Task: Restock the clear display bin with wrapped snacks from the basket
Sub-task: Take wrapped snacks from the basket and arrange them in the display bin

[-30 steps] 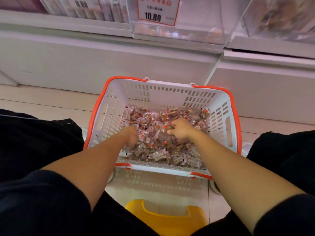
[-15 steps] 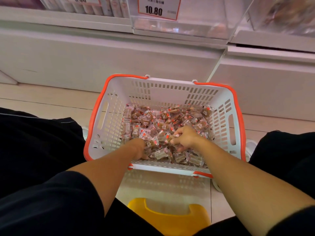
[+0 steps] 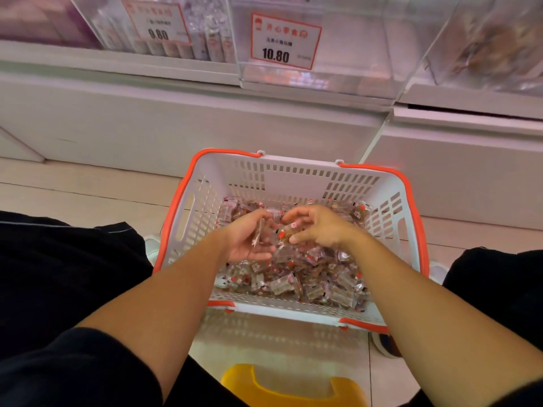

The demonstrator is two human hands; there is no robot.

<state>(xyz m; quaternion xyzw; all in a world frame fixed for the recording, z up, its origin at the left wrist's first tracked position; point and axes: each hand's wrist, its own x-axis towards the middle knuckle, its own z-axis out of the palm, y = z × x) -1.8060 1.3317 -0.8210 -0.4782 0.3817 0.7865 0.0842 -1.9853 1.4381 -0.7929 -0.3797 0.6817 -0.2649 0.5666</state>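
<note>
A white basket with an orange rim (image 3: 411, 207) stands on the floor, its bottom covered with several clear-wrapped brown snacks (image 3: 311, 283). Above the pile my left hand (image 3: 245, 239) is turned palm up, fingers curled round a few wrapped snacks. My right hand (image 3: 316, 227) faces it, fingers curled round more snacks, the two hands nearly touching. The clear display bin (image 3: 346, 54) with a 10.80 price tag sits on the shelf straight above the basket and looks almost bare inside.
A neighbouring clear bin (image 3: 164, 30) tagged 9.80 holds stick-shaped packs; another bin (image 3: 496, 42) with brown goods is at the right. White cabinet fronts (image 3: 176, 121) run below the shelf. A yellow stool (image 3: 293, 386) sits between my knees.
Both hands have risen out of the snack pile, each with a handful, and come together above it. The view has tilted up, showing more of the bins.
</note>
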